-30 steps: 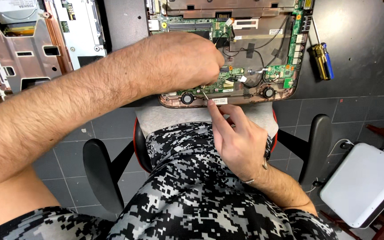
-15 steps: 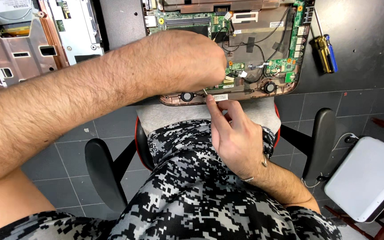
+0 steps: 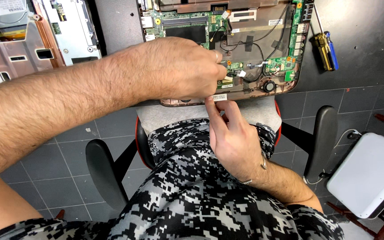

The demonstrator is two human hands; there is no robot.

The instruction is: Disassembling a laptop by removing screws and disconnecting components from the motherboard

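While pinching — hands (image 3: 210,89) at laptop (image 3: 254,53).

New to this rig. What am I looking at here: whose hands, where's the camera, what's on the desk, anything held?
There is one view, from a camera on a seated person's head, looking down past the lap. Both bare hands are that person's. The left hand reaches across an opened laptop base with its green circuit board exposed; its fingertips pinch near a small connector, though what they grip is too small to tell. The right hand touches the base's near edge with a fingertip. On the dark desk lie a yellow-and-blue screwdriver and removed metal parts. A grey box sits on the right.
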